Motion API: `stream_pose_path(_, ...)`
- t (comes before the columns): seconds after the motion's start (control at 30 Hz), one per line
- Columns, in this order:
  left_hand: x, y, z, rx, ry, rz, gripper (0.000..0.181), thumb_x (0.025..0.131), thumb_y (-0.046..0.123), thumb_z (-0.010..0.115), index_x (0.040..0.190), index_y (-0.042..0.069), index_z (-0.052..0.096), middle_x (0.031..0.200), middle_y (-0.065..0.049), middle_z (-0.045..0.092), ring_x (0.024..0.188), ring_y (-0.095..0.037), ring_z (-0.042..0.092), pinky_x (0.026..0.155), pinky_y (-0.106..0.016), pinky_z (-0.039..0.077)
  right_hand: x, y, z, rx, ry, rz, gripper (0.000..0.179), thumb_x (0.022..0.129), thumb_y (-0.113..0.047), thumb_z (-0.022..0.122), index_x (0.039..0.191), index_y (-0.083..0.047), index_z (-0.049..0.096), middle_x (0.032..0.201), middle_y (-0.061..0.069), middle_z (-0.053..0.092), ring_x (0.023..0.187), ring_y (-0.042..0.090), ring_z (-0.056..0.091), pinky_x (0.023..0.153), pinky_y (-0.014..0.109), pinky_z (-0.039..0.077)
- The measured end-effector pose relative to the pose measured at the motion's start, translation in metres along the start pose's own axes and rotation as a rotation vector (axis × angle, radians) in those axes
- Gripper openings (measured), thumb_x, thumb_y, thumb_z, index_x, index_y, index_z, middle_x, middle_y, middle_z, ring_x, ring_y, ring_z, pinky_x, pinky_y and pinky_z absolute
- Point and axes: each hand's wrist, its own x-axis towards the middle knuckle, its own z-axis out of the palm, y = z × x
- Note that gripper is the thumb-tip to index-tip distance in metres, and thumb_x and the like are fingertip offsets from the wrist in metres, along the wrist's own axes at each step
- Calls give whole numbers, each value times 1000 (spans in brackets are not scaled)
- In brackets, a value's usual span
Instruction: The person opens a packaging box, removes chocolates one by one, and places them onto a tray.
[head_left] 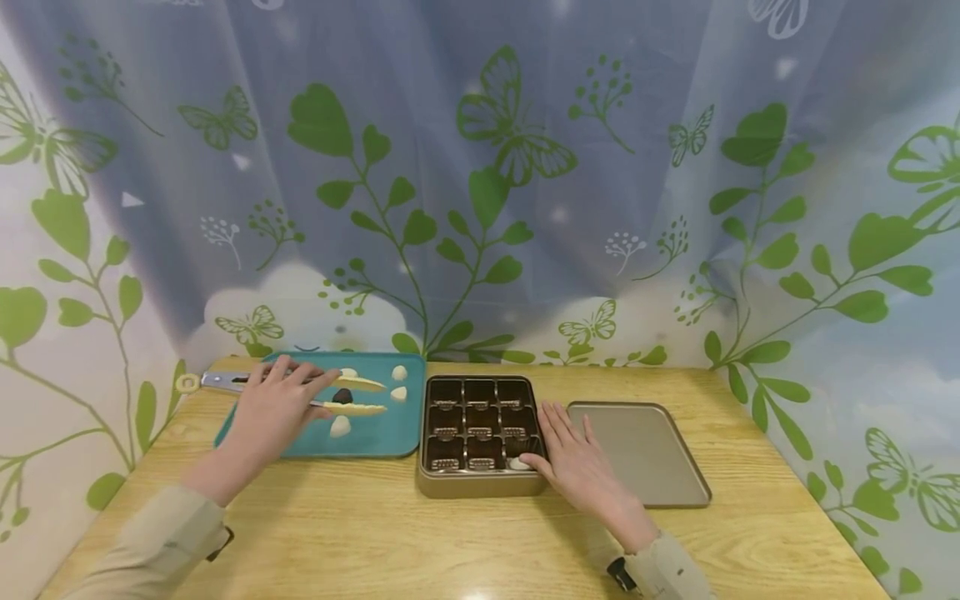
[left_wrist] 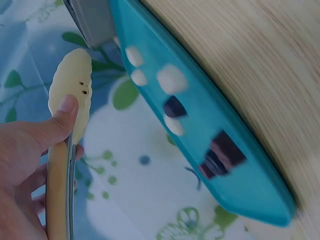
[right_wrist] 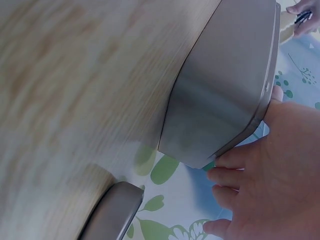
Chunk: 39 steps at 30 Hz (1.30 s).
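Note:
My left hand [head_left: 273,410] grips a pair of tongs [head_left: 362,409] with cream scalloped tips, spread apart above a teal tray [head_left: 378,446]. On the tray lie several small white pieces [head_left: 341,427] and a dark brown piece [head_left: 342,396]; the left wrist view adds larger dark pieces [left_wrist: 225,152] near one end. Nothing sits between the tong tips. My right hand [head_left: 577,467] rests against the right side of a bronze square tin [head_left: 480,485], fingers straight, thumb at its front right rim. Inside, a dark brown divided insert [head_left: 480,406] has one white piece [head_left: 517,463] in its front right compartment.
A flat bronze lid [head_left: 645,454] lies on the wooden table [head_left: 465,550] right of the tin, partly behind my right hand. The tray stands close to the tin's left side. Behind the table hangs a patterned curtain [head_left: 420,167].

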Motion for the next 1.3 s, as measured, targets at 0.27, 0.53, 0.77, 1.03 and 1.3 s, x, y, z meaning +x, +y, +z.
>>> stream_pose_path(0.27,23,39,3,-35,-33,51,60,76,41,83,131,20,70,112,-3,70,100,-29,55,83,-50,46,-2,-1,-3,9,18,-5,79,105,-51,44,159,2,20,166,18,15,155,34,15,122,61,8)
stream_pose_path(0.53,47,73,8,-84,-63,101,61,78,46,79,134,25,68,116,1,69,104,-26,55,84,-46,46,-2,4,-1,28,34,-26,81,104,-51,48,159,2,21,166,18,16,154,35,16,121,64,9)
stream_pose_path(0.77,66,100,12,-102,-16,168,60,78,47,79,133,26,68,116,2,69,103,-25,56,88,-46,48,-7,10,0,77,34,-82,80,102,-46,54,157,5,27,164,21,20,152,39,20,118,67,14)
stream_pose_path(1.03,88,131,11,-82,-21,250,61,76,52,79,131,28,69,113,6,70,106,-22,56,92,-42,47,-14,14,-2,141,48,-130,72,105,-39,54,156,5,31,162,23,25,150,42,23,117,68,17)
stream_pose_path(1.3,106,162,6,72,-224,351,62,75,51,77,134,34,67,124,9,67,121,-19,54,100,-39,43,-14,16,-2,157,51,-140,70,104,-37,55,155,6,33,161,24,28,150,43,25,117,68,19)
